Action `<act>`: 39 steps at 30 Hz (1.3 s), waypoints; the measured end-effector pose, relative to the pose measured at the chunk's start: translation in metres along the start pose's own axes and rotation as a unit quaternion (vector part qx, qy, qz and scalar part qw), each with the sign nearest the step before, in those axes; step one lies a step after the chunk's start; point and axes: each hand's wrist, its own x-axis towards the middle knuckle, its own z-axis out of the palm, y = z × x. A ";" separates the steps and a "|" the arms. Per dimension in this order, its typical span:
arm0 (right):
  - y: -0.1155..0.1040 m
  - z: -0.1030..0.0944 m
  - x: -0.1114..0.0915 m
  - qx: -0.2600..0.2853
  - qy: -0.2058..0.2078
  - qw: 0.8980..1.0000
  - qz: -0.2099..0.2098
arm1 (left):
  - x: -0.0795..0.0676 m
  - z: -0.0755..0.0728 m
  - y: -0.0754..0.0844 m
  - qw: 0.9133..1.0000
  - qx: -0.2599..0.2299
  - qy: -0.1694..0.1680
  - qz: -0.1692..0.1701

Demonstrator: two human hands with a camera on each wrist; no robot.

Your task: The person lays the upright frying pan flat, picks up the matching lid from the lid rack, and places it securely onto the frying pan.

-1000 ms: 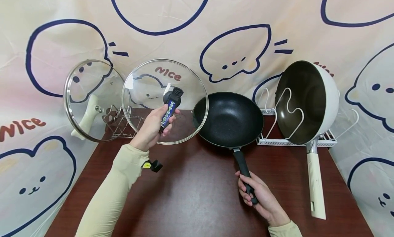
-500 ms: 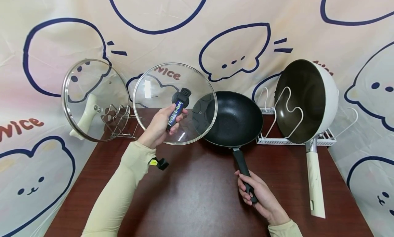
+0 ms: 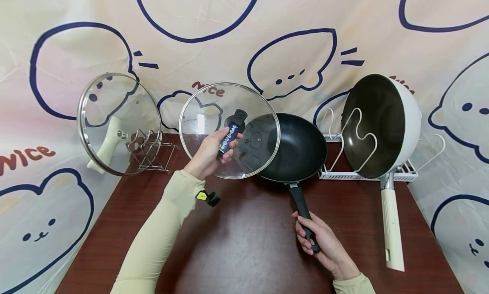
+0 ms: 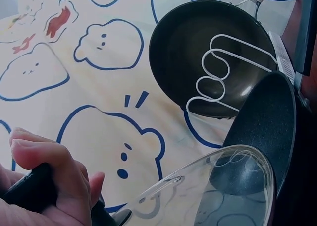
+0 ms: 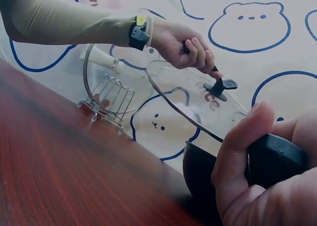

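Observation:
My left hand (image 3: 214, 152) grips the black handle of a round glass lid (image 3: 198, 107), which is tilted with its right part in front of the black frying pan (image 3: 299, 154) in the head view. The right wrist view shows the lid (image 5: 173, 80) raised above the pan's rim (image 5: 198, 161). My right hand (image 3: 324, 243) holds the pan by its black handle (image 3: 299, 200), its fingers curled round the end. The pan is on the table, its handle toward me. In the left wrist view my left hand (image 4: 54, 181) covers much of the lid handle.
A second glass lid (image 3: 91, 128) with a cream handle stands in a wire rack (image 3: 168, 158) at the left. At the right, a white pan (image 3: 410, 120) leans on its side in a white rack (image 3: 332, 175), its cream handle over the brown table (image 3: 237, 243). A printed cloth hangs behind.
My left hand has carried the glass lid to the right and slightly down, so that it overlaps more of the frying pan in view. My right hand and the pan have stayed put.

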 end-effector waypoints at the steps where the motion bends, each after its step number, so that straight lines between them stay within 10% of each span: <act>1: 0.000 0.000 0.000 0.000 0.000 1.000 0.000 | 0.002 0.001 0.000 1.000 -0.004 -0.001 -0.001; 39: 0.001 0.000 0.000 -0.002 -0.002 1.000 0.002 | 0.031 0.011 -0.008 0.998 -0.051 0.010 -0.023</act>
